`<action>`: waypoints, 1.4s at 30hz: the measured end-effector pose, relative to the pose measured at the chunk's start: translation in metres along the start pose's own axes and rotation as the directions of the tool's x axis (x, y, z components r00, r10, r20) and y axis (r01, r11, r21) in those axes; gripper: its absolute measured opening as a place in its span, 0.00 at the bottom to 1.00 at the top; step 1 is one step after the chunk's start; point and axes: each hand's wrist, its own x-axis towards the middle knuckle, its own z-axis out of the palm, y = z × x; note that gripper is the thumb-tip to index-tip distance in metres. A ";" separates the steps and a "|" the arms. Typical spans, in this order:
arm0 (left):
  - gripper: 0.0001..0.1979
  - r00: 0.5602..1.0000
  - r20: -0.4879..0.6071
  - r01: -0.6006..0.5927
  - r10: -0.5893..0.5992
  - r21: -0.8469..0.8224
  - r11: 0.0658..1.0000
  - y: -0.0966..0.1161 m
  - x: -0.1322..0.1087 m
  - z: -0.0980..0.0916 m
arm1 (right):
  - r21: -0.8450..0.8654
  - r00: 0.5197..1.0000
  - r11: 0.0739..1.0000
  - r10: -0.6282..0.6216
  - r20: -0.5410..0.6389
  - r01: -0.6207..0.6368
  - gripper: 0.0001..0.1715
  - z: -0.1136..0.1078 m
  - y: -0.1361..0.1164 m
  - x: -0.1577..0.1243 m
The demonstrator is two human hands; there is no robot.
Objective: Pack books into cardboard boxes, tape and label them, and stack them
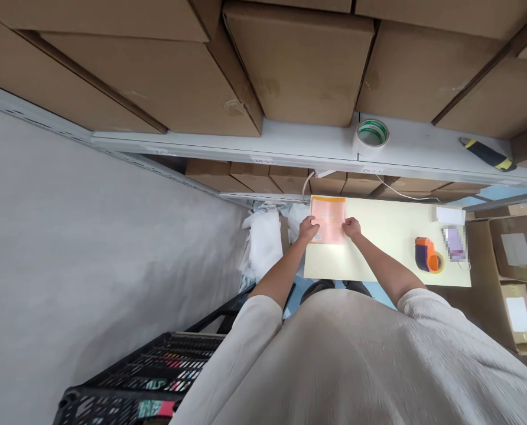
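Note:
A flat pink packet [328, 215] with an orange strip along its far edge lies over the left part of the pale yellow tabletop [379, 260]. Closed around its left edge is my left hand [308, 228], the thumb on its face. My right hand [351, 228] pinches the opposite edge, so the packet is held between both hands. A small pale label shows near its lower left corner. Whether it touches the tabletop I cannot tell. To the right, an orange and dark tape dispenser [428, 255] rests on the same tabletop.
Cardboard boxes [299, 65] fill the shelf [308, 144] above, where a tape roll [370, 136] and a utility knife [487, 154] lie. A blurred purple object [455, 243] sits at the table's right end. White sheeting [264, 242] and a black crate [157, 366] are on the left.

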 end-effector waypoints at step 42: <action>0.23 0.951 -0.271 -0.123 0.147 0.101 0.987 -0.047 -0.221 0.100 | -0.022 0.837 0.861 -0.487 0.249 0.507 0.14 -0.119 0.120 -0.087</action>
